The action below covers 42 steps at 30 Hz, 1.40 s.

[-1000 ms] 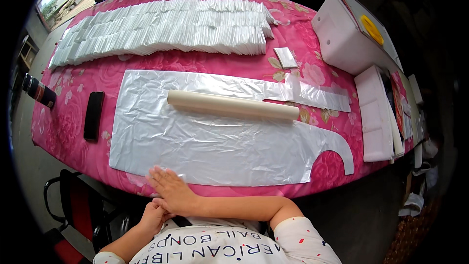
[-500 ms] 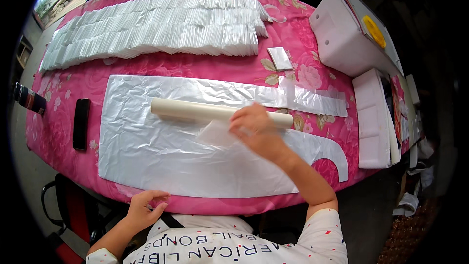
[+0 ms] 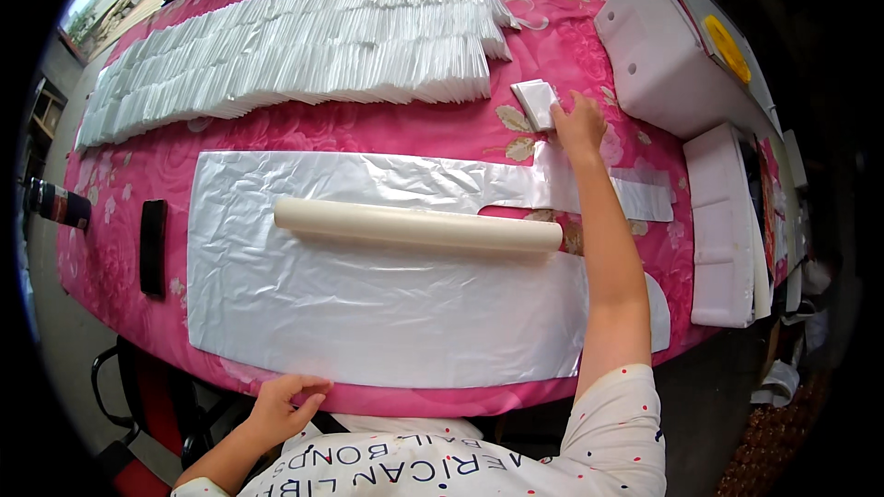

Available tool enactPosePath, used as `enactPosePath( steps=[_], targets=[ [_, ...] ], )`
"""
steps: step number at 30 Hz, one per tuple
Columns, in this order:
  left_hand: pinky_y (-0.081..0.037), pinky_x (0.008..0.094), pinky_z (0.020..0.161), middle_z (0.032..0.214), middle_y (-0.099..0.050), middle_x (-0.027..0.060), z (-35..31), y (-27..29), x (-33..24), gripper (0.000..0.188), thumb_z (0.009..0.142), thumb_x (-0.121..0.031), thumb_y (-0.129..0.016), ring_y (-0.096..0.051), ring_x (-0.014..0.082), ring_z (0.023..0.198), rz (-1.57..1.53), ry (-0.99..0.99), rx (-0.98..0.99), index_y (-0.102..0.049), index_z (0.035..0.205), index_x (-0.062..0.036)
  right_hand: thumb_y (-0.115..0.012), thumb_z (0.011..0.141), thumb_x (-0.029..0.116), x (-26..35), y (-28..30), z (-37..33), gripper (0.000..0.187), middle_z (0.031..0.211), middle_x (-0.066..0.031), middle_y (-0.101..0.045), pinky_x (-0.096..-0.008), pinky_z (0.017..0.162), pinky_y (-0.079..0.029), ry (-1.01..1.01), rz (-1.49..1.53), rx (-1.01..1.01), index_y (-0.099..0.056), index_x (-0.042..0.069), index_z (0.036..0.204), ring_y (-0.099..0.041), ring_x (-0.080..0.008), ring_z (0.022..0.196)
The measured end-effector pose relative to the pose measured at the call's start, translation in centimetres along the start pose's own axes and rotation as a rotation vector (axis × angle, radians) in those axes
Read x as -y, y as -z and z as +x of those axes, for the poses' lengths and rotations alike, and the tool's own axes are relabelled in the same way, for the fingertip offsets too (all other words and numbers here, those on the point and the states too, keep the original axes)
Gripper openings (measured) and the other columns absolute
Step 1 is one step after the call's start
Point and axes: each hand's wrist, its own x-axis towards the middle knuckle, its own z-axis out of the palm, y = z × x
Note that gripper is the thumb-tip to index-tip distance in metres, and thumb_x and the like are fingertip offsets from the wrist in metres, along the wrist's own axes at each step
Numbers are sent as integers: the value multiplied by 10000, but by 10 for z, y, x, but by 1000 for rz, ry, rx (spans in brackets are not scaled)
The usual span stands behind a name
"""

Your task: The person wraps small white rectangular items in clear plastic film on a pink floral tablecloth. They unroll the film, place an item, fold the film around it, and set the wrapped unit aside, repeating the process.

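Folded white packets [image 3: 537, 105], slanted lengthwise far-left to near-right, are touched by the right hand [image 3: 580, 127], whose grip cannot be told; the left hand [image 3: 284, 408] is half-open, empty.

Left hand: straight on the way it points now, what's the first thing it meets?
Most likely the near edge of the silvery plastic sheet, just past a strip of pink tablecloth. How high the left hand is above the table is unclear, so it might pass over.

Desk [image 3: 350, 127] passable between packet rows [image 3: 304, 55] and sheet [image 3: 368, 322]. Roll [image 3: 414, 226] obstructs sheet's middle; right arm [image 3: 615, 258] crosses its right end; box [image 3: 654, 55] bars far right.
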Motion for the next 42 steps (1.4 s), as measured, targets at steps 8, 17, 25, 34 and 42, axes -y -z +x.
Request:
enactPosePath(
  steps=[8,17,25,34,42],
  targets=[
    [-502,320,743,922,-662,124,21,1,-12,226,766,-29,-621,-642,257,842,147,-267,5,-618,991,-11,-670,770,232,80,103,-123,386,1033,-138,-604,-386,867,-419,512,495,565,-596,24,1086,-529,-306,984],
    [-254,458,1052,1426,-171,288,89,-48,-41,738,790,-325,-636,-199,455,1309,553,-620,-63,-301,1356,9,-561,853,244,109,183,-252,469,1171,-195,-515,-397,928,-387,400,618,855,-485,-41,1216,-492,-322,1052],
    [-171,478,1083,1452,-103,283,108,-96,-59,741,745,-408,-608,-71,454,1350,650,-730,-13,-375,1321,-4,-548,819,181,23,169,-261,528,1391,-166,-358,-401,1063,-255,422,190,552,-416,-1,1298,-331,-319,1286],
    [-212,471,1076,1441,-185,254,108,-107,-70,686,712,-393,-627,-116,434,1347,722,-763,-11,-470,1247,6,-460,898,146,-157,205,-249,347,1259,-174,-513,-364,1002,-357,-130,-194,136,-531,-34,1186,-466,-309,1189],
    [-229,475,1069,1433,-217,237,107,-110,-72,653,706,-391,-626,-141,423,1342,738,-791,-19,-500,1210,5,-588,805,94,-128,219,-244,163,1001,-135,-635,-367,783,-477,-200,-251,63,-619,8,940,-595,-295,924]
  ],
)
